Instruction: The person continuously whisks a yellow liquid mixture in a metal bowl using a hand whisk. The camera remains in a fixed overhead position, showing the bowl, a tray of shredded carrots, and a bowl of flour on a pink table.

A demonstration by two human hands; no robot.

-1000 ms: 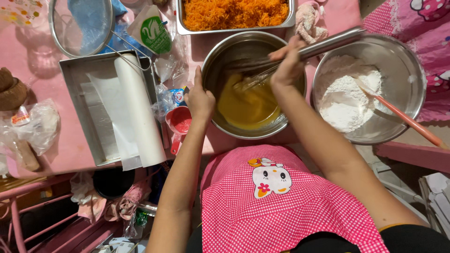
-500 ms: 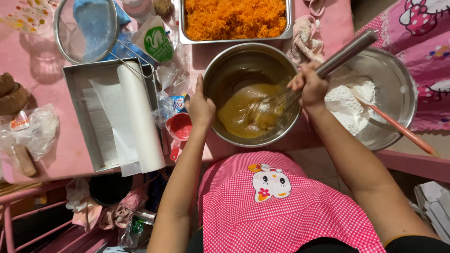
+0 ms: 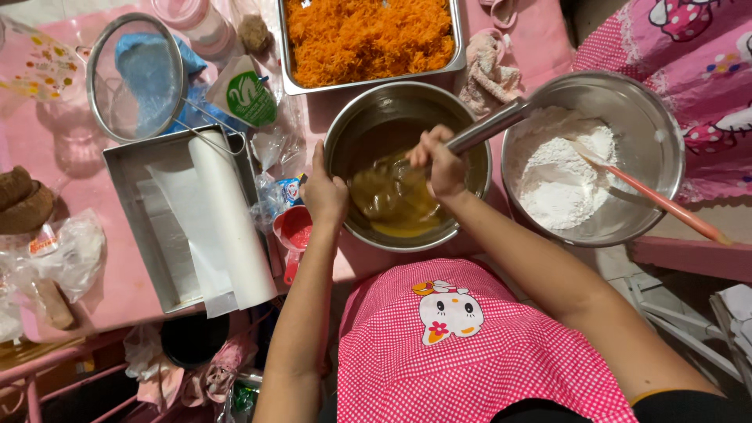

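On the pink table, a steel baking tray (image 3: 125, 168) holds a paper roll (image 3: 231, 219). The left hand (image 3: 323, 192) clasps the rim of the steel mixing bowl (image 3: 470, 157) — probably light, slick and rigid, best held at the rim. The right hand (image 3: 439, 164) clenches the whisk (image 3: 478, 133) handle over the yellow batter (image 3: 388, 207). A tray of shredded carrot (image 3: 368, 35) sits behind; a flour bowl (image 3: 666, 157) with a spatula (image 3: 658, 200) stands right.

Two round steel bowls stand on the pink table: one with yellow batter (image 3: 407, 168) and one with white flour (image 3: 595, 157). There are two rectangular metal trays, one of shredded orange strands (image 3: 368, 39) and one holding a paper roll (image 3: 184, 219). One sieve (image 3: 135, 78), one whisk (image 3: 470, 137) and one spatula (image 3: 650, 200) complete the count.
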